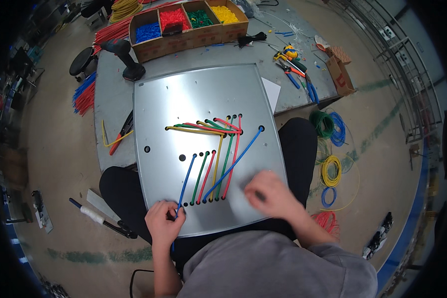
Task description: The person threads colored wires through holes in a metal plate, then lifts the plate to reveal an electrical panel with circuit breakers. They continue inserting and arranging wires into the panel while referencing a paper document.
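L hand [165, 221] pinched on blue wire [185, 181], panel's lower-L | R hand [270, 193] curled, blurred, can't tell if holding | metal panel [159, 109] on lap [121, 196], far end over counter [114, 92] | risk: hard tug may kink wire/tilt panel

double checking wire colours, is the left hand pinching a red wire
No, the left hand pinches the leftmost blue wire, and the nearest red wire runs farther right, clear of it.

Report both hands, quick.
Left hand: closed, pinching the leftmost blue wire.
Right hand: blurred, by the metal panel; cannot tell whether it is closed or holding anything.
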